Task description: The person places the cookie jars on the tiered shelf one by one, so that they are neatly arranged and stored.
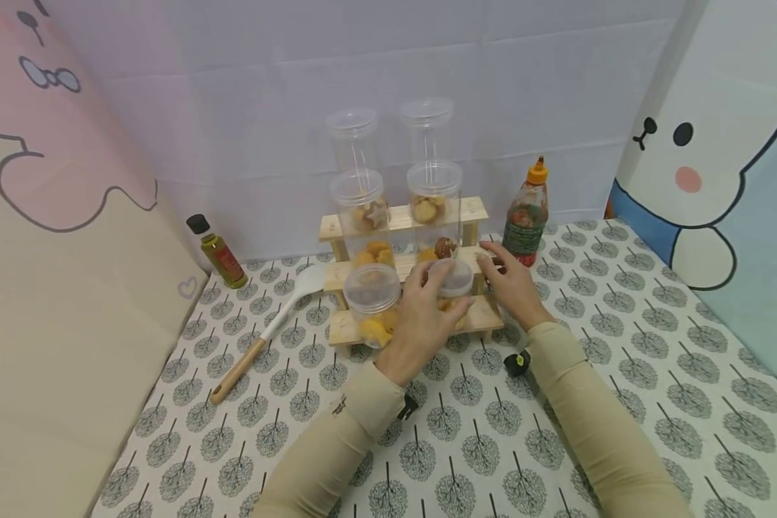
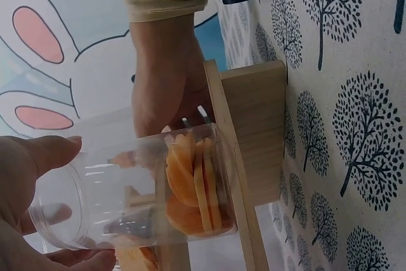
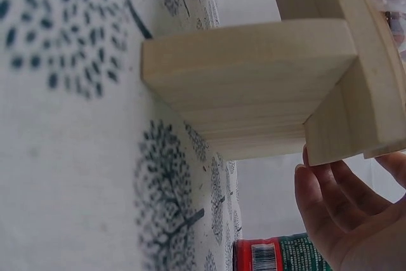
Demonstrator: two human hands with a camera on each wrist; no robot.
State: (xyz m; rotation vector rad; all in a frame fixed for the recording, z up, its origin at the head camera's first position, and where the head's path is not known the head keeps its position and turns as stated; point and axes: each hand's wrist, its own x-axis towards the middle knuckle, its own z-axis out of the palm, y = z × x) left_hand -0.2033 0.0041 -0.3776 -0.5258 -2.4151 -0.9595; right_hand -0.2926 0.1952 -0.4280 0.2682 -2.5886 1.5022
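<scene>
My left hand [image 1: 421, 320] grips a clear plastic jar [image 2: 127, 188] around its lid end, with thumb and fingers on opposite sides. Ridged orange crackers [image 2: 184, 182] lie in the bottom of that jar, which stands on the lowest tier of a wooden step rack [image 1: 343, 327]. At the rack's right side, my right hand [image 1: 513, 284] holds the end of the middle tier; in the right wrist view its fingers [image 3: 342, 201] curl against the wooden end. Left of the gripped jar stands another lidded jar [image 1: 372, 306] with yellow snacks.
Several more clear jars [image 1: 360, 208] with snacks stand on the upper tiers. A red-and-green sauce bottle [image 1: 526, 216] is at the back right. To the left are a small oil bottle [image 1: 223, 259] and a white spatula [image 1: 275, 324] with a wooden handle, on a tree-print cloth [image 1: 453, 460].
</scene>
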